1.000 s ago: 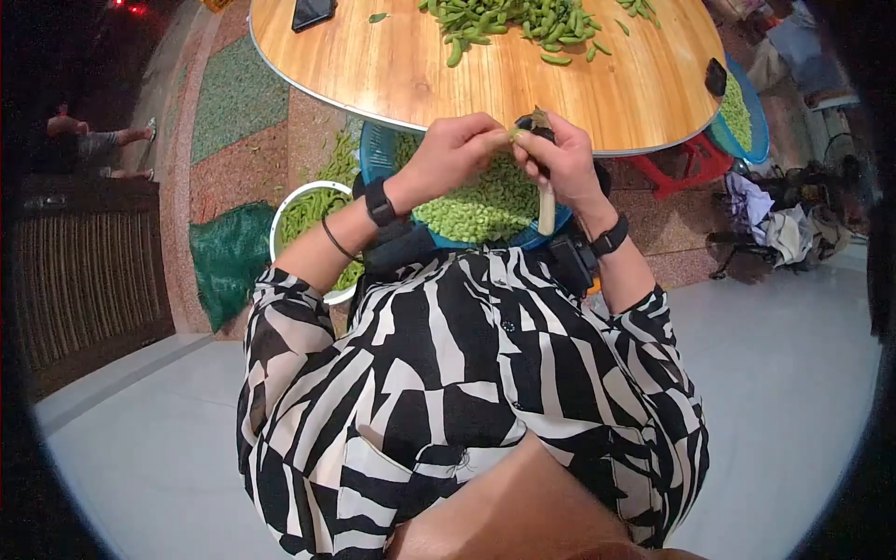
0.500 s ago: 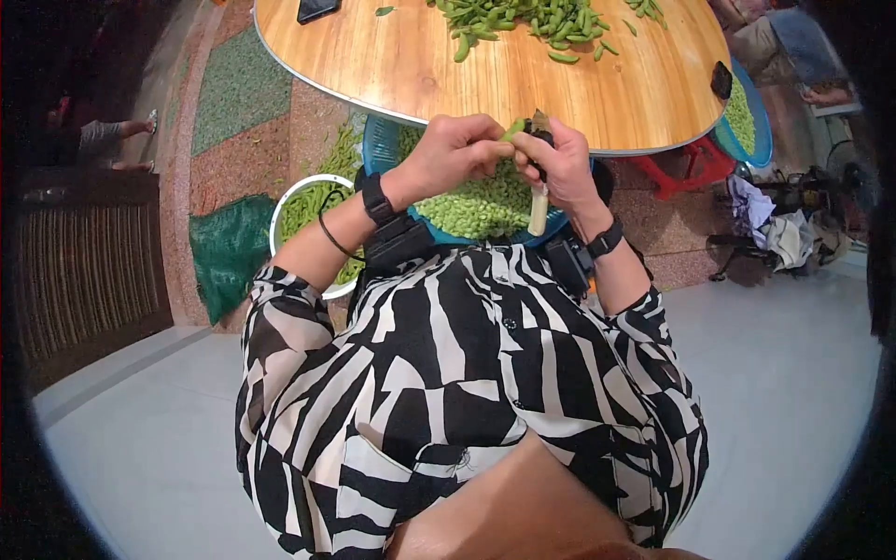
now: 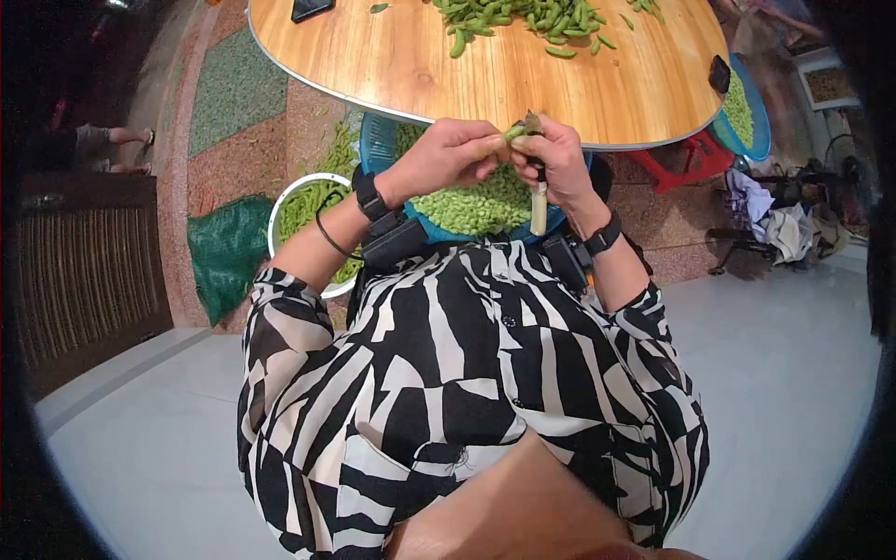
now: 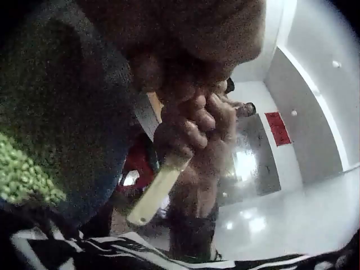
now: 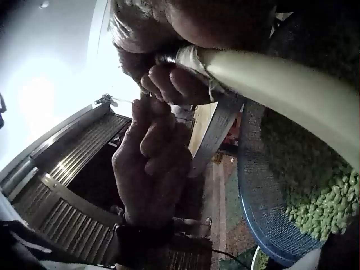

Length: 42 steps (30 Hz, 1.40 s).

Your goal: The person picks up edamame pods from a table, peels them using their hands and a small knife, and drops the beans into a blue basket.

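Note:
Above a blue basket [image 3: 374,145] of shelled green beans [image 3: 471,210], the two hands meet fingertip to fingertip. The left hand [image 3: 453,154] pinches one end of a green pod [image 3: 513,133]. The right hand [image 3: 563,163] has its fingers curled round a tool with a pale handle [image 3: 539,213] pointing down, and its thumb is against the pod. In the left wrist view the handle [image 4: 157,194] sticks out below the right fist; in the right wrist view the handle [image 5: 281,84] crosses the upper right. The tool's working end is mostly hidden by fingers.
Green pods [image 3: 523,14] and a phone [image 3: 313,8] lie on the round wooden table [image 3: 392,65]. A white bucket [image 3: 273,233] of pods stands at left beside green netting [image 3: 229,257]. At right are a red stool [image 3: 686,168] and another blue basket [image 3: 761,121].
The pod between the hands has been tilted and sits lower in the fingers than half a second ago. Both hands stay close together, and the pale handle has swung slightly more upright.

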Available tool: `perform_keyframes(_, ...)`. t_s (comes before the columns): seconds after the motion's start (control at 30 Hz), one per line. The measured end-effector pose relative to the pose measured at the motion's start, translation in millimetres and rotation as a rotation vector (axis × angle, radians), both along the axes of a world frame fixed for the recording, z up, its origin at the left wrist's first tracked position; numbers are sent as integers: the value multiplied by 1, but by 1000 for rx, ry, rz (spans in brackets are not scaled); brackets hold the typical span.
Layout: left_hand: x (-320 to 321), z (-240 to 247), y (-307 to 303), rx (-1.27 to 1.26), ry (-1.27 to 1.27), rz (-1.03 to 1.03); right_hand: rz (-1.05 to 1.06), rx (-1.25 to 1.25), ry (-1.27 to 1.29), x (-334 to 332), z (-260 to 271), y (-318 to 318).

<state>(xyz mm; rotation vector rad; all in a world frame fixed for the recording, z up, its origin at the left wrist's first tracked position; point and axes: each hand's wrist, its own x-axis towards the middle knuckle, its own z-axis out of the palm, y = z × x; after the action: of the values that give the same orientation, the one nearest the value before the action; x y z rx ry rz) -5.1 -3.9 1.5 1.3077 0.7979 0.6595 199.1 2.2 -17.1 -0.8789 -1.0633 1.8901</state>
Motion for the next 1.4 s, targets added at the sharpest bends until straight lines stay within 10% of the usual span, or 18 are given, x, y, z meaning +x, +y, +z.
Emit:
perform_keyframes(0.6, 3, -13, -5, -534, -179, -30, 39, -12, -150, 2, -11, -7)
perform_keyframes(0.77, 2, -14, -2, -205, 87, -59, 39, -130, -91, 6, -11, -9)
perform_keyframes(0.97, -1, -22, 7, 838, 408, -58, -53, -148, -126, -6, -5, -9)
perform_keyframes(1.4, 13, -31, -5, 1115, 447, 184, -23, -500, 268, -4, -16, 0)
